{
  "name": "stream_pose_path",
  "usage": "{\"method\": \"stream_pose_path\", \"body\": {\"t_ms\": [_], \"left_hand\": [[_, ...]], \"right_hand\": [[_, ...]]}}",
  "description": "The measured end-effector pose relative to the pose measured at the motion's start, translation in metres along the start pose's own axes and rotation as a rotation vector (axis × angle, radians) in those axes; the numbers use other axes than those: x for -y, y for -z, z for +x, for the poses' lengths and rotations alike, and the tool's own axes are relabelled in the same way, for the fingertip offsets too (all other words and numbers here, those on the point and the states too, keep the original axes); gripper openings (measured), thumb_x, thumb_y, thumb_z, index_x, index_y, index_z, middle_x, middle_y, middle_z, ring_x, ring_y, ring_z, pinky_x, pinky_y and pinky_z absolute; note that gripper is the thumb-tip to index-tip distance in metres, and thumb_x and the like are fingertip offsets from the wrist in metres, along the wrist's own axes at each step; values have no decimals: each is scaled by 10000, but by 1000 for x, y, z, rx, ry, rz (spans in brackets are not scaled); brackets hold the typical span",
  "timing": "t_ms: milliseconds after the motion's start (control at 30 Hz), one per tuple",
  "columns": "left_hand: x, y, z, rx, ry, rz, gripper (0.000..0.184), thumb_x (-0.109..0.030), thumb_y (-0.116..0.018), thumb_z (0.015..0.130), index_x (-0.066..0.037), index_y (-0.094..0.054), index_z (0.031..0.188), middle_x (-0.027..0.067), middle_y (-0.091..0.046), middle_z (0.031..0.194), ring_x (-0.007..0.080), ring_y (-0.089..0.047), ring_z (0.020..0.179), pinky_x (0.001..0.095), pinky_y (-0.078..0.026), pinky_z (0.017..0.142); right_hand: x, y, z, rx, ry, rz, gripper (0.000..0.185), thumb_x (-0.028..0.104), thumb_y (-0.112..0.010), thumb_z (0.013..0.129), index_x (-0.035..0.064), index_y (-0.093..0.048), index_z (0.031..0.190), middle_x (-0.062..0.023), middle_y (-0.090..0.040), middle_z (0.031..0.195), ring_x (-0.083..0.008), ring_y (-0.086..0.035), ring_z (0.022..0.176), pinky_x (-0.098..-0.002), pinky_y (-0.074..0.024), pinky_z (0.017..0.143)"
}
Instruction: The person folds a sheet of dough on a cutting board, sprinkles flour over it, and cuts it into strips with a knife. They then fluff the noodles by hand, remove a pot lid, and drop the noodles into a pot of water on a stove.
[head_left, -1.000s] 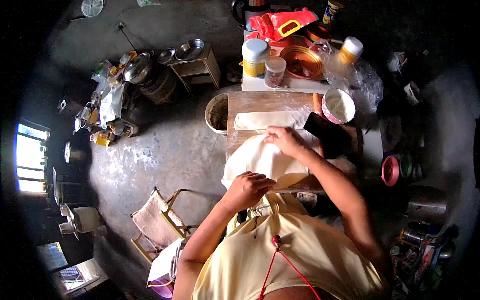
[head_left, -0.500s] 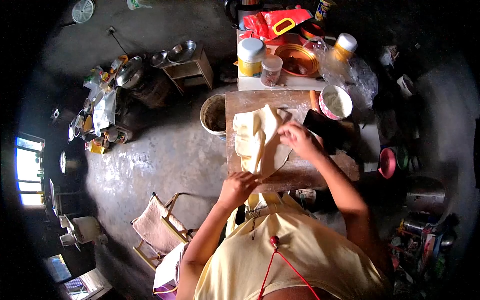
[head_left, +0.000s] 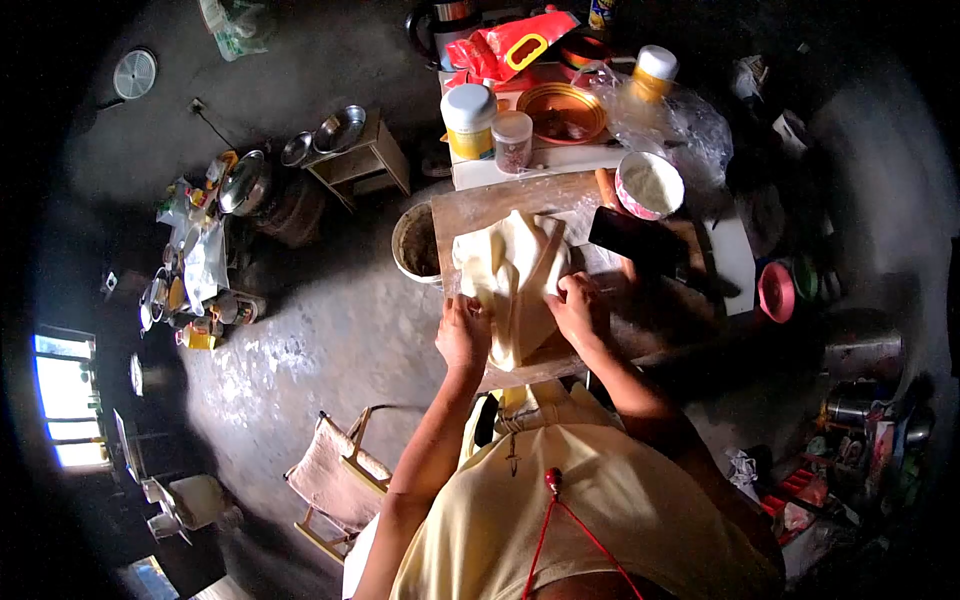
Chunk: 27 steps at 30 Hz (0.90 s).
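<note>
A pale sheet of dough (head_left: 524, 285), folded and rumpled into loose layers, lies on a floured wooden board (head_left: 450, 208). At its left edge is my left hand (head_left: 463, 333), fingers curled in and closed on the dough. My right hand (head_left: 581, 309) pinches the right edge between thumb and fingers. Just beyond the right hand lies a dark flat rectangular object (head_left: 632, 238), partly over a wooden rolling pin (head_left: 606, 188). A patterned bowl of white flour (head_left: 650, 186) sits at the board's far right corner.
Behind the board, a white table (head_left: 470, 178) carries a white-lidded jar (head_left: 469, 120), a small tub (head_left: 512, 142), an orange bowl (head_left: 562, 112), a red bag (head_left: 500, 50) and clear plastic. A bucket (head_left: 415, 243) stands left of the board, a folding chair (head_left: 338, 472) lower left.
My right hand has come down and closed on the dough's right edge. My left hand has moved up along the left edge. The right part of the dough is now folded inward.
</note>
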<state>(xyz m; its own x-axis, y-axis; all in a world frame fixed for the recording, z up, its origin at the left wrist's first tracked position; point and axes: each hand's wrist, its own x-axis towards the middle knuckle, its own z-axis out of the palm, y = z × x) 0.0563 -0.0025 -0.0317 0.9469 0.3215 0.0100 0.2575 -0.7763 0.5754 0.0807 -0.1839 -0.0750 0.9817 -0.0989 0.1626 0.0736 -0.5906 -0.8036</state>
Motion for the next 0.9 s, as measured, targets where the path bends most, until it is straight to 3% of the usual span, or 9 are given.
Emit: {"method": "stream_pose_path", "body": {"t_ms": [100, 200, 267, 300, 400, 467, 700, 867, 900], "left_hand": [[-1, -3, 0, 22, 71, -19, 133, -147, -566, 755, -91, -490, 848, 130, -584, 817, 361, -583, 726, 466, -454, 617], [-3, 1, 2, -8, 54, -270, 111, -67, -531, 758, -62, -472, 852, 153, -573, 767, 348, -565, 654, 433, -452, 610], [2, 2, 5, -187, -35, -399, 116, -5, -488, 760, -39, -453, 865, 151, -544, 725, 280, -542, 612, 376, -446, 587], [8, 13, 5, 5, 177, -738, 136, 14, -497, 759, -30, -448, 877, 111, -528, 742, 187, -519, 640, 327, -447, 571], [42, 21, 2, 95, 200, -943, 173, 34, -527, 771, -42, -437, 898, 37, -504, 781, 127, -507, 686, 270, -462, 561], [45, 28, -7, 144, 296, -907, 190, 20, -538, 783, -38, -446, 939, 55, -513, 784, 138, -518, 690, 266, -469, 552], [65, 7, -23, 164, 338, -802, 269, 12, -566, 765, -21, -449, 1005, 80, -540, 803, 141, -529, 691, 276, -489, 561], [51, 20, -10, 183, 247, -796, 295, -8, -581, 767, -22, -453, 1032, 74, -543, 805, 149, -543, 672, 285, -492, 547], [49, 25, -7, 232, 294, -879, 303, -14, -582, 768, -25, -454, 1042, 71, -541, 804, 153, -547, 658, 284, -488, 535]], "right_hand": [[-6, 1, -1, 75, -200, 571, 252, 78, -616, 797, 84, -393, 916, 11, -417, 802, -86, -394, 733, -253, -382, 642], [-9, 7, -7, 54, -446, 673, 344, 133, -643, 804, 88, -383, 1025, 21, -440, 869, -81, -434, 776, -236, -401, 671], [-18, 17, -9, 4, -478, 634, 326, 136, -656, 795, 82, -423, 1016, 8, -484, 869, -90, -468, 778, -253, -417, 689], [-17, 27, -10, -31, -492, 628, 314, 139, -656, 795, 79, -435, 1011, 2, -500, 869, -95, -481, 777, -261, -422, 689], [-24, 63, -14, 29, -554, 568, 317, 141, -634, 806, 93, -436, 1048, -23, -527, 900, -113, -528, 746, -255, -457, 540], [-38, 78, -18, 167, -631, 488, 389, 170, -632, 811, 93, -389, 1105, -49, -513, 947, -140, -555, 758, -257, -506, 443], [-29, 71, -18, 47, -695, 484, 320, 227, -648, 816, 74, -459, 1023, -1, -487, 867, -91, -510, 745, -256, -521, 497], [-90, 31, -8, -164, -165, 225, 257, 231, -674, 786, 51, -510, 868, -4, -513, 746, -67, -476, 655, -247, -363, 400], [-36, 61, -9, -26, -522, 351, 240, 202, -653, 793, 40, -507, 892, 3, -517, 715, -65, -477, 529, -229, -354, 376]]}}
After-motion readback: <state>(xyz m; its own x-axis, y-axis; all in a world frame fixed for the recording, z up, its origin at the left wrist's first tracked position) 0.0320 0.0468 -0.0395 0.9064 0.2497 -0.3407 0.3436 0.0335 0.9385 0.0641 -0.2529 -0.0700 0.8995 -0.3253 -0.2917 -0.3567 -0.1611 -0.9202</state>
